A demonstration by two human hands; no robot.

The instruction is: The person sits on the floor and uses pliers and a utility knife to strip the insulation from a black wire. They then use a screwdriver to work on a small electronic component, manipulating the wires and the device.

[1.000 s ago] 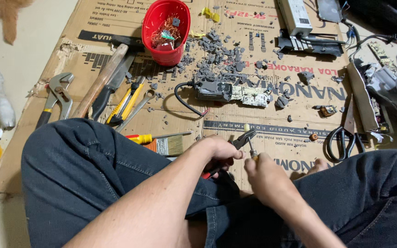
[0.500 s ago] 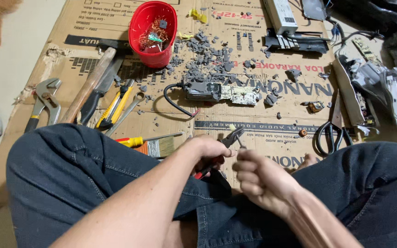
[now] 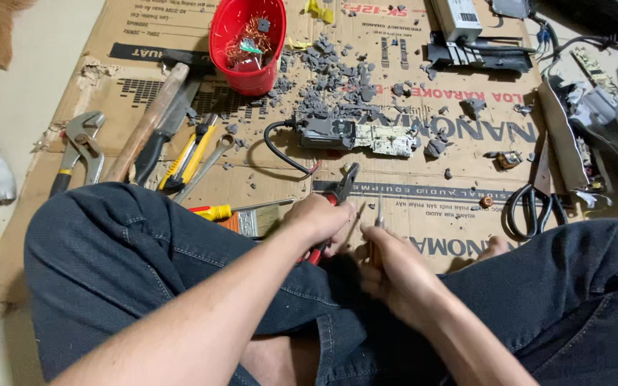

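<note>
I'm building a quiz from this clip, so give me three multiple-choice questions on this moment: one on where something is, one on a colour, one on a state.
1. Where does the black-handled pair of scissors lie?
A. inside the bowl
B. on the brown cardboard sheet, toward the person's right side
C. on the person's lap

2. What colour is the round plastic bowl?
A. red
B. blue
C. white

3. What is the left hand doing?
A. resting flat and empty
B. gripping the red-handled pliers
C. holding the wooden-handled hammer

Answers:
1 B, the scissors rest on the cardboard beside the right knee.
2 A, its wall and rim are plainly red.
3 B, fingers close round the red handles, the dark jaws poking out toward the right hand.
</note>
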